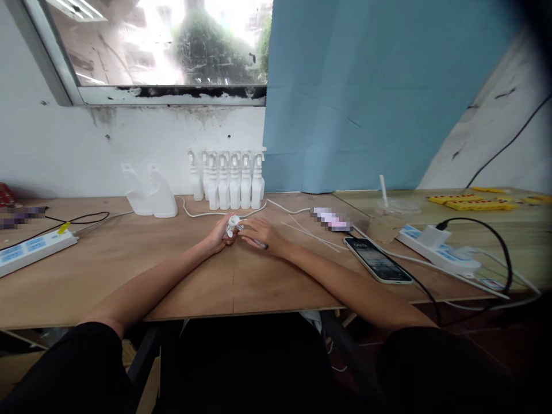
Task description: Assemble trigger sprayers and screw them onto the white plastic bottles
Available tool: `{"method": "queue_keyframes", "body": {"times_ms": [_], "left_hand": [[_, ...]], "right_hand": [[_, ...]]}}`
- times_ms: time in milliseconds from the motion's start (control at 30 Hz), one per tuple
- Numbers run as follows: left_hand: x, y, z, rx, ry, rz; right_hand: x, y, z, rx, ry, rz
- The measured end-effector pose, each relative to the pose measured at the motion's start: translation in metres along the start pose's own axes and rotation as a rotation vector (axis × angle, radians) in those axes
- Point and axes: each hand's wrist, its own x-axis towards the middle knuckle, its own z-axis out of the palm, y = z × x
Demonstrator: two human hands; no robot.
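Observation:
My left hand is closed around a small white plastic part with a round opening, which looks like a spray bottle's trigger head. In my right hand is a slim tool with a dark end; its thin tip reaches toward the opening of the white part. The fingers hide the tool's kind and whether its tip touches. Both hands are close together above the wooden table. Behind them stand several white spray bottles with trigger heads.
Two white jugs stand at back left. Thin white tubes lie right of my hands, near a phone, a blurred-out device and a plastic cup with a straw. Power strips and cables lie at both sides.

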Motion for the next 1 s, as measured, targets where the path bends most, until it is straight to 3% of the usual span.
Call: {"method": "queue_keyframes", "body": {"times_ms": [100,267,633,700,867,1000], "left_hand": [[0.002,-0.003,-0.003,0.076,-0.031,0.059],[0.001,-0.005,-0.002,0.136,-0.022,0.104],[-0.002,-0.009,0.008,0.284,0.145,0.179],[-0.003,-0.01,0.009,0.313,0.169,0.201],[-0.007,-0.009,0.012,0.36,0.17,0.184],[-0.007,-0.008,0.01,0.396,0.153,0.151]], "right_hand": [[0.001,-0.006,-0.004,0.123,0.02,0.033],[-0.001,-0.01,-0.012,0.396,0.158,0.187],[0.002,-0.006,-0.014,0.325,0.071,0.24],[0.004,-0.009,-0.014,0.383,0.066,0.326],[0.009,-0.005,-0.014,0.707,0.161,0.746],[0.008,0.001,-0.013,1.087,0.221,0.867]]}}
